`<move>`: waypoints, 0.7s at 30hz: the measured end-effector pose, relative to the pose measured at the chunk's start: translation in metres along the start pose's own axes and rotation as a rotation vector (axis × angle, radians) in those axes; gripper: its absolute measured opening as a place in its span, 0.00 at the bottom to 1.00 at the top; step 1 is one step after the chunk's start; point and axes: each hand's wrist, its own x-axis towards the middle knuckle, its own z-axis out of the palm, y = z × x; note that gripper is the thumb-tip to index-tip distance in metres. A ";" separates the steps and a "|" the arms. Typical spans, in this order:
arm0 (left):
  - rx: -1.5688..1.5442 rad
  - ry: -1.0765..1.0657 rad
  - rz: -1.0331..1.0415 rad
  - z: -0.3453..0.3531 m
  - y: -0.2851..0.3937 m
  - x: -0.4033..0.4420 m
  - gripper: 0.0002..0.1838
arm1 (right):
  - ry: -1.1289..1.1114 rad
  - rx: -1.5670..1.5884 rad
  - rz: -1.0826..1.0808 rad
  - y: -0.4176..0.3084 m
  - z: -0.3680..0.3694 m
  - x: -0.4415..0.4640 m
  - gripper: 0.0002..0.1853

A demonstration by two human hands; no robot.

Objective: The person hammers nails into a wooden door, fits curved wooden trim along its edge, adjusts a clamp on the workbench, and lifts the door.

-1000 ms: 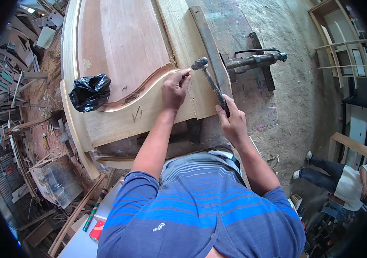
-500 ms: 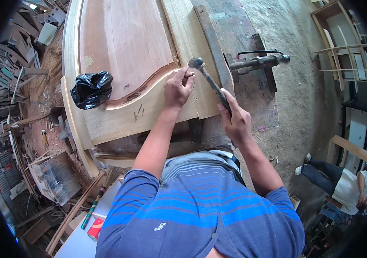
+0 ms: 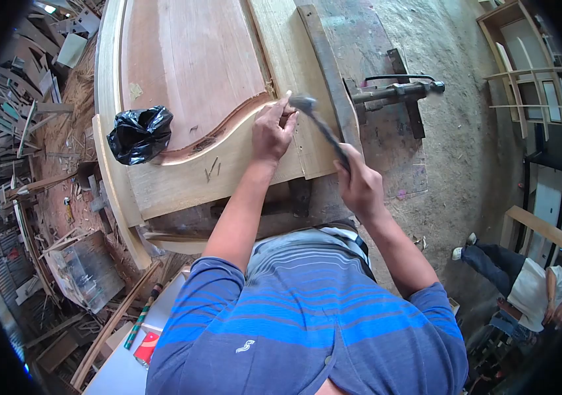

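My right hand (image 3: 362, 183) is wrapped round the handle of a hammer (image 3: 326, 131), whose blurred head is just right of my left fingertips. My left hand (image 3: 272, 135) rests on the pale wooden panel (image 3: 182, 191), near the joint of its rails, with thumb and fingers pinched together; what they hold is too small to make out. Several loose nails (image 3: 213, 169) lie on the panel's lower rail. A black plastic bag (image 3: 140, 135) sits open on the panel's left part, beside the curved moulding edge.
A metal clamp (image 3: 396, 92) and a long bar (image 3: 329, 59) flank the panel's right side. Wood scraps (image 3: 30, 131) cover the floor at left. Another person (image 3: 524, 280) is at the lower right, below wooden frames (image 3: 524, 72).
The hammer has swung a little, its head now blurred beside my left fingers. My left hand has shifted slightly right since the earliest frame and stays pinched. The other person's arm has moved.
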 end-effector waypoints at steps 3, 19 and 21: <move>-0.093 0.021 -0.036 0.006 0.002 0.008 0.28 | 0.026 -0.037 -0.015 0.005 -0.006 0.011 0.21; -0.224 0.137 -0.004 0.004 -0.004 -0.001 0.11 | 0.107 0.228 0.161 0.006 0.007 -0.016 0.21; -0.306 0.030 -0.183 0.002 0.001 -0.004 0.13 | 0.050 0.223 0.247 0.009 0.006 -0.020 0.21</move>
